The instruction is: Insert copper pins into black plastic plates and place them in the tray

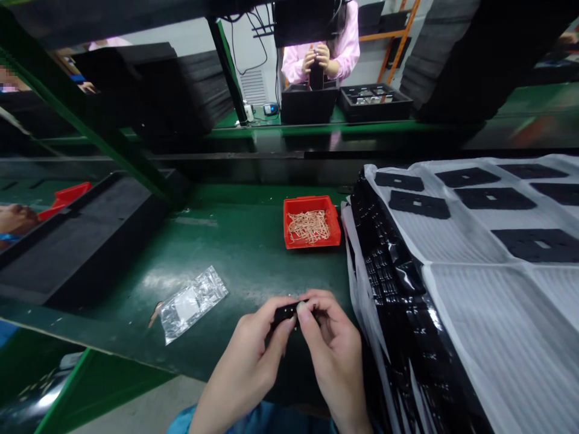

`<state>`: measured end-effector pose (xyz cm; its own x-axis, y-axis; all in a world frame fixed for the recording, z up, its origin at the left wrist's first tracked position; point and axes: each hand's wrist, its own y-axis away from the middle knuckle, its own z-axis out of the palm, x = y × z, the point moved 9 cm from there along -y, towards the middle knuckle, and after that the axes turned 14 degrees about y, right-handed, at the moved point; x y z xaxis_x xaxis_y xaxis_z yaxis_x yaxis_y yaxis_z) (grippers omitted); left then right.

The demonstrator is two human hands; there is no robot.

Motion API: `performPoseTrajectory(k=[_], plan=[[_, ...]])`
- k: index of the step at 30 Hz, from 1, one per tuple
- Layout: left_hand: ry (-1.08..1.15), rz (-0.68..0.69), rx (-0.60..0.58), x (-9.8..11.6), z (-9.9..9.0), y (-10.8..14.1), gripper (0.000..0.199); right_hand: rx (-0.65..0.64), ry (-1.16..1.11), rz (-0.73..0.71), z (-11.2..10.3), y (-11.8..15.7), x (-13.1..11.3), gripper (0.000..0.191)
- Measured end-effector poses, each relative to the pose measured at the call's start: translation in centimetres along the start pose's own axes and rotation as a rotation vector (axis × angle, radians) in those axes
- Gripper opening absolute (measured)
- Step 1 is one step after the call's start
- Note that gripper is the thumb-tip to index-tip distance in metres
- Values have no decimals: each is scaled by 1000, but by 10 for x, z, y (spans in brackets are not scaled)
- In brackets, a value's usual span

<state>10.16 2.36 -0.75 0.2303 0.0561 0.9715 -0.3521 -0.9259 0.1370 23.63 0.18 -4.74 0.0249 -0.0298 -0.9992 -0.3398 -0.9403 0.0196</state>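
Observation:
Between the fingers of both hands is a small black part (286, 312) with a few tiny bright dots on it, held over the front of the green bench. My left hand (260, 349) pinches its left end with thumb and fingers. On the right end, my right hand (332, 346) presses with its thumb, fingers curled behind. Most of the part is covered by the fingers, so its full shape is hidden. Beyond the hands stands a red bin (312, 241) holding a heap of thin, pale pinkish strips (310, 226).
A clear plastic bag (193, 304) with a white label lies on the bench (244, 259). At right, black flat pieces (420, 205) rest in white-lined trays (502, 319) stacked high. A black foam box (90, 235) stands left. Across the bench, a person in pink (346, 42) handles something dark.

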Motion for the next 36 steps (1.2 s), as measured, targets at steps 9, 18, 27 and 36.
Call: performPoseTrajectory(k=[9, 18, 27, 36], plan=[[-24, 9, -10, -1, 2, 2, 39, 13, 67, -12, -1, 3, 6, 20], [-21, 60, 148, 1, -3, 2, 38, 83, 140, -123, -5, 2, -9, 13], [39, 43, 367, -5, -13, 7, 34, 146, 242, -224, -9, 8, -16, 10], [324, -52, 486, -14, -29, 18, 36, -50, 65, -150, 1, 5, -15, 14]])
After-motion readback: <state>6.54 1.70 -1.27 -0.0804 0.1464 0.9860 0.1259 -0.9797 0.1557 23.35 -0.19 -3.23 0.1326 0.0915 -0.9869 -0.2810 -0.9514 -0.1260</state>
